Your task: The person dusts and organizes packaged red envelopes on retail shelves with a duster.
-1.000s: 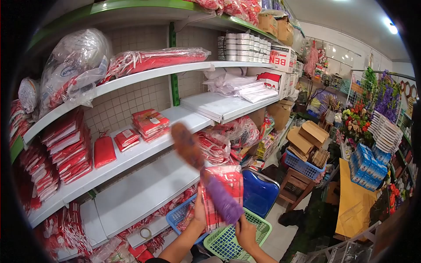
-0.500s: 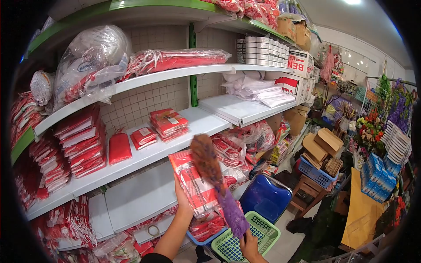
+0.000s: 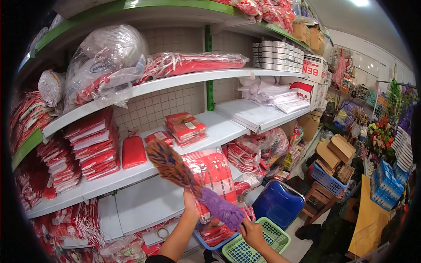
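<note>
In my left hand (image 3: 190,205) is a red and white plastic-wrapped packet (image 3: 219,175), gripped at its lower left edge. My right hand (image 3: 252,231) is closed round the lower end of a duster (image 3: 221,207) with brown and purple fluff. The duster slants up to the left, across the packet's left part, with its brown head (image 3: 166,161) in front of the middle shelf. Behind it on that shelf lie a flat red packet (image 3: 133,152) and a small pile of red packets (image 3: 186,127).
Tall stacks of red packets (image 3: 94,144) fill the shelf's left side. Below my hands are a green basket (image 3: 280,240) and a blue chair (image 3: 279,202). Above, the upper shelf (image 3: 175,79) carries plastic-wrapped bundles. Cartons and a blue crate (image 3: 326,179) stand at right.
The duster has swung left, its brown head moving from the packet's top toward the shelf packets. More of the packet's face shows. The view has shifted slightly left.
</note>
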Action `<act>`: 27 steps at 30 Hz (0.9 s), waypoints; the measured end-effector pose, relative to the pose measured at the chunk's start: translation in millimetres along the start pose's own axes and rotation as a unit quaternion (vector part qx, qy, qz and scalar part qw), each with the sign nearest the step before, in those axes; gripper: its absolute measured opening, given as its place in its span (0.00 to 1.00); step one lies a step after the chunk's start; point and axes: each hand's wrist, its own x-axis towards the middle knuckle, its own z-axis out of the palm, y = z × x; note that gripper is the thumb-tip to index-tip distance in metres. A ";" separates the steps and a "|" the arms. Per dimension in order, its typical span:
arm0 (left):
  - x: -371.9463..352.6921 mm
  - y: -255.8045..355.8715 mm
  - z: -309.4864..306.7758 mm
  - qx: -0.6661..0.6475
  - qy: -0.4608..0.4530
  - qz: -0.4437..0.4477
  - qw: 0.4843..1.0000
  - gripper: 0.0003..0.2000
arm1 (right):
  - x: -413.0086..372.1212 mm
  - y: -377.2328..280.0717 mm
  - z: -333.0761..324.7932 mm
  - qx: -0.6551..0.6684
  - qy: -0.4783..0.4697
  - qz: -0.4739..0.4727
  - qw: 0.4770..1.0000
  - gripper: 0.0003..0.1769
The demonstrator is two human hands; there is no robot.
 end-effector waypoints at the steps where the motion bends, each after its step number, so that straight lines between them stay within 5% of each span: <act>1: 4.2 8.8 5.8 -0.037 -0.019 -0.005 0.999 0.22 | 6.8 6.2 1.3 -0.001 0.020 0.013 1.000 0.05; 3: -0.8 18.4 45.0 0.003 0.065 0.000 0.998 0.22 | 24.9 19.8 9.5 -0.002 0.061 0.041 0.997 0.06; 5: 2.0 29.5 46.6 0.014 0.066 0.007 0.998 0.22 | 56.6 18.0 3.9 0.048 0.083 0.126 0.987 0.10; 9: 23.8 47.5 14.4 0.058 0.074 0.053 0.994 0.20 | 135.3 18.5 -8.9 0.091 0.095 0.145 0.981 0.16; 13: 34.4 66.5 28.7 0.103 0.080 0.048 0.990 0.18 | 233.7 86.1 14.9 -0.021 0.147 -0.024 0.989 0.25; 15: 45.0 73.1 26.2 0.093 0.064 0.056 0.992 0.19 | 282.7 98.0 21.7 -0.099 0.154 -0.033 0.983 0.27; 18: 59.0 83.0 24.6 0.084 0.051 0.056 0.994 0.19 | 331.1 76.8 17.4 -0.111 0.068 0.083 0.988 0.28; 23: 80.0 98.6 26.5 0.120 0.052 0.064 0.989 0.21 | 378.3 116.9 61.6 -0.244 0.027 0.046 0.968 0.30; 25: 89.7 102.8 25.8 0.142 0.041 0.080 0.986 0.21 | 361.2 55.7 48.9 -0.294 0.096 0.022 0.951 0.30; 27: 98.9 105.0 29.0 0.180 0.033 0.097 0.978 0.21 | 350.8 15.8 44.0 -0.150 0.125 -0.083 0.977 0.35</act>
